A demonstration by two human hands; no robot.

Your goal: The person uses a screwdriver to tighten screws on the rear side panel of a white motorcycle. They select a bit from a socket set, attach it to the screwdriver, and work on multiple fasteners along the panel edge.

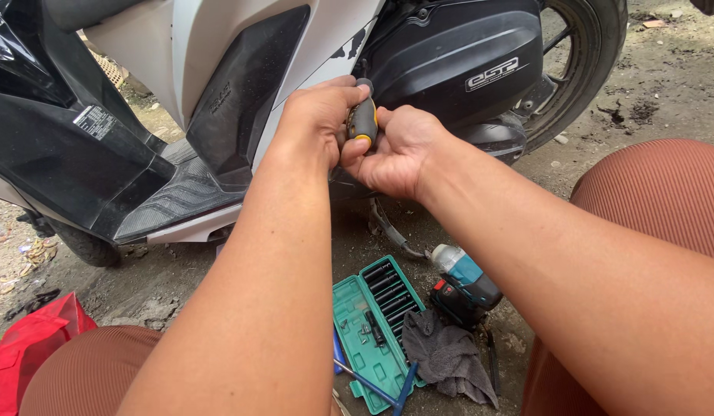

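My left hand [315,119] and my right hand [399,150] meet in front of a scooter's side, just left of its black engine cover [457,62]. Between them sits a screwdriver handle [363,117], black with a yellow band. Both hands grip it, the left from the left side and above, the right from below with the thumb up against it. The screwdriver's shaft and tip are hidden behind the hands. The scooter's white side panel [195,46] and black footboard [176,192] lie to the left of the hands.
On the dirt ground below lie an open green bit case [355,327], a teal cordless driver [465,281], a grey rag [449,354] and a blue-handled tool [403,385]. The rear wheel [588,54] is at top right. A red bag [30,343] lies at bottom left. My knees frame the view.
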